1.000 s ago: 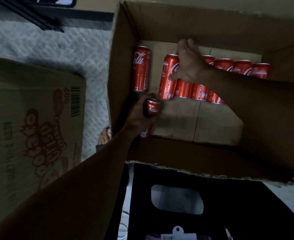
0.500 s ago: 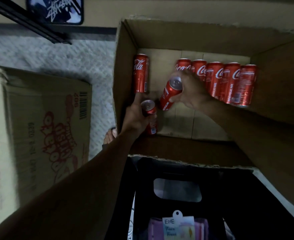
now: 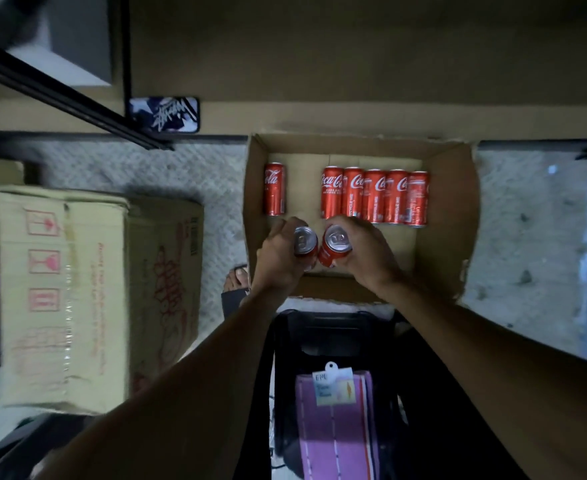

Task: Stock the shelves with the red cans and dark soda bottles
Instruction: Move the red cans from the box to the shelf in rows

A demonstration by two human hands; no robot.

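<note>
Now: left grip (image 3: 278,259) clamps one red can (image 3: 305,241), right grip (image 3: 366,258) a second can (image 3: 335,247); six more cylindrical cans (image 3: 375,195) in upper-centre cardboard box (image 3: 453,220).

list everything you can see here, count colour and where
open cardboard box: 1, brown, on the floor ahead
lone can: 1, red, in the box by its left wall
row of cans: 5, red, in the box, right of the lone can
held cans: 2, red with silver tops, left can and right can, above the box's near side
closed carton: 1, tan with red print, left of the open box
dark case: 1, white lettering, on the ledge beyond
black container: 1, under the arms
purple cloth: 1, in the container, with a paper tag
foot: 1, beside the box's near left corner
left hand: grip round the left can
right hand: grip round the right can
</note>
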